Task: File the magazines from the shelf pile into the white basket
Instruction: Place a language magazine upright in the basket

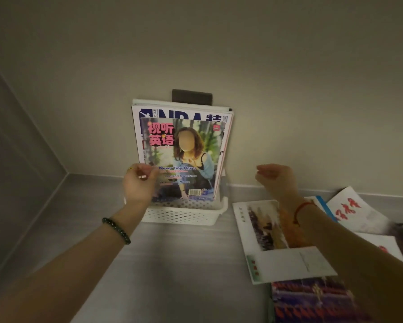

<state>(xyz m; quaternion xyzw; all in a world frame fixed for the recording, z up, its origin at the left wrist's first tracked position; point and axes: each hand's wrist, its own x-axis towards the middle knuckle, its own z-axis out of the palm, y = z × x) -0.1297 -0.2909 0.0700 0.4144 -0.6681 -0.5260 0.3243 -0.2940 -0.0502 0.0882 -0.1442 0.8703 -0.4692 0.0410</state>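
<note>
Several magazines stand in the white basket (184, 214), the left hand (140, 183) pinching the front magazine (184, 157), the right hand (277, 178) empty with fingers loosely open, while the shelf pile (289, 252) awaits filing.

Home storage nook, likely a built-in shelf (172, 264): plain beige walls meeting at the rear left corner, smooth grey surface, dim light. White perforated basket (182, 214) of magazines at the back edge; loose magazines (286, 264) scattered at right edge.
</note>
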